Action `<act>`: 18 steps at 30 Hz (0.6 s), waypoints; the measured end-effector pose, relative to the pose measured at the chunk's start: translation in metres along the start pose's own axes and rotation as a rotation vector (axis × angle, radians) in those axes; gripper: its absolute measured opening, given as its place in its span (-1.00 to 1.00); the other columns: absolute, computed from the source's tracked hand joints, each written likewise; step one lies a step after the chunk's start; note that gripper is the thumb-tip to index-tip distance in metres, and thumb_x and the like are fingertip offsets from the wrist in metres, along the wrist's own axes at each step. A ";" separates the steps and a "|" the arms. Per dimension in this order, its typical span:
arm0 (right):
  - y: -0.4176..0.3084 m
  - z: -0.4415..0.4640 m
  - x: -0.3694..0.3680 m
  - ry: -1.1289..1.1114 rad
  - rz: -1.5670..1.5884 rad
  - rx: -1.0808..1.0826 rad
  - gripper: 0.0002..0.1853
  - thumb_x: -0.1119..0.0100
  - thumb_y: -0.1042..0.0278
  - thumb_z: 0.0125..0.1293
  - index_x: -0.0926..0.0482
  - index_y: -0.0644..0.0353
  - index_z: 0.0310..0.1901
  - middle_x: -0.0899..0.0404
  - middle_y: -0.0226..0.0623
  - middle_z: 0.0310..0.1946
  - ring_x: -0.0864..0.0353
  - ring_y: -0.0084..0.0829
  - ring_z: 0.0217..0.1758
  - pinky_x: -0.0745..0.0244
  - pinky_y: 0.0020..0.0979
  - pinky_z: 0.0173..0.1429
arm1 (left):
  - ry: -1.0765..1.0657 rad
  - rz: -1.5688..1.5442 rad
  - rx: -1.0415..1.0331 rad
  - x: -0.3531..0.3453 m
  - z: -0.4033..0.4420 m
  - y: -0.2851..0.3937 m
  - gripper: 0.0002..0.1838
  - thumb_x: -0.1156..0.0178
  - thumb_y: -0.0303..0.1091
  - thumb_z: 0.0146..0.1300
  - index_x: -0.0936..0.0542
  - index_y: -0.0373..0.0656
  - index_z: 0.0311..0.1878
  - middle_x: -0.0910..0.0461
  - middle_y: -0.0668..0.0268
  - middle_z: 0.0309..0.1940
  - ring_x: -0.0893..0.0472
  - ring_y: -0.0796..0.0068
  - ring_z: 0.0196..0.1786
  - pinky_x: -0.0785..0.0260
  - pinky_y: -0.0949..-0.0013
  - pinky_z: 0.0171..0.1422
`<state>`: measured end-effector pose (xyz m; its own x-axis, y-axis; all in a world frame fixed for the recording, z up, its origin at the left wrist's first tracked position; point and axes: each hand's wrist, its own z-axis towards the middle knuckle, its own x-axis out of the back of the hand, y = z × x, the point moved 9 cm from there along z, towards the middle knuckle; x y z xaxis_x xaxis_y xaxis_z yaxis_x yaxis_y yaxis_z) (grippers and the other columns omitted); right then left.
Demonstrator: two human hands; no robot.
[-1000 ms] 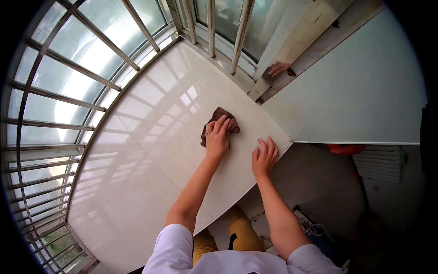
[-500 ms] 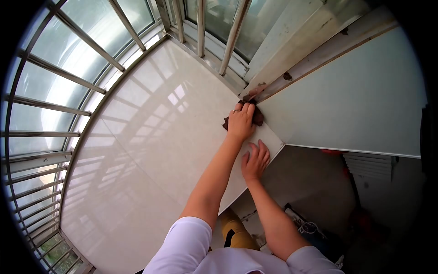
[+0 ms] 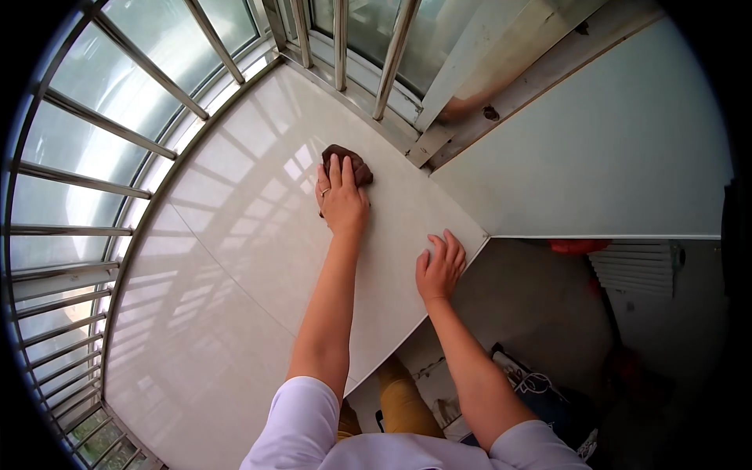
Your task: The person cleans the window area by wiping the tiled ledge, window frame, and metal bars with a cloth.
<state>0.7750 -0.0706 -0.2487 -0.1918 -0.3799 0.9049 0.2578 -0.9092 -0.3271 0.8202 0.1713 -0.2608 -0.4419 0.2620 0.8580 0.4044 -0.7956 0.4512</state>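
Note:
A dark brown cloth (image 3: 356, 166) lies bunched on the glossy pale tiled surface (image 3: 251, 258). Pressed on top of it is my left hand (image 3: 342, 200), fingers stretched forward over the cloth, with a ring on one finger. The cloth shows beyond the fingertips and to their right. Near the front right corner of the surface, my right hand (image 3: 441, 268) rests by the edge, fingers apart and slightly bent, holding nothing.
Metal bars (image 3: 102, 188) and windows curve along the left and back. A pale panel (image 3: 587, 149) stands at the right, below a worn frame (image 3: 509, 70). Under it are a red item (image 3: 578, 247), a white ribbed object (image 3: 634, 268) and a dark bag (image 3: 548, 399).
My left hand first carried the cloth right to the back corner by the panel, then back left and farther in on the surface. My right hand stayed near the front edge.

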 end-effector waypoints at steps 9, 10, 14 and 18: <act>0.048 -0.025 0.007 0.285 0.422 -0.137 -0.85 0.04 0.47 0.26 -0.47 0.25 -0.17 -0.42 -0.12 -0.11 -0.41 -0.10 -0.01 -0.31 -0.15 0.13 | -0.439 -0.231 -0.602 -0.008 -0.139 0.093 -0.40 -0.12 -0.39 0.12 -0.42 0.07 0.32 -0.24 0.36 0.43 -0.16 0.13 0.49 -0.02 0.02 0.50; 0.052 -0.027 0.009 0.266 0.489 -0.174 -0.85 0.06 0.48 0.28 -0.47 0.26 -0.16 -0.41 -0.11 -0.10 -0.41 -0.12 -0.02 -0.33 -0.17 0.12 | -0.480 -0.238 -0.644 0.005 -0.153 0.082 -0.39 -0.12 -0.40 0.11 -0.41 0.08 0.32 -0.23 0.37 0.43 -0.15 0.11 0.48 -0.02 0.00 0.49; 0.058 -0.052 0.015 0.140 0.526 -0.085 -0.86 0.02 0.57 0.23 -0.51 0.23 -0.21 -0.34 -0.15 -0.07 -0.43 -0.22 -0.05 -0.41 -0.26 0.03 | -0.524 -0.037 -0.629 0.077 -0.224 -0.003 -0.34 -0.16 -0.42 0.08 -0.40 0.15 0.33 -0.21 0.43 0.45 -0.18 0.11 0.43 -0.03 -0.05 0.46; 0.033 -0.049 0.021 0.015 0.491 -0.091 -0.81 -0.05 0.63 0.11 -0.53 0.20 -0.23 -0.40 -0.22 -0.10 -0.46 -0.22 -0.02 -0.42 -0.27 0.05 | -0.343 0.205 -0.357 0.151 -0.220 -0.126 -0.38 -0.10 -0.47 0.14 -0.40 0.09 0.34 -0.23 0.41 0.44 -0.18 0.18 0.40 -0.04 0.11 0.41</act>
<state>0.7335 -0.1171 -0.2540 -0.0825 -0.7687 0.6343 0.2372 -0.6333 -0.7367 0.5262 0.1912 -0.2427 -0.0706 0.1974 0.9778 0.1309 -0.9699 0.2053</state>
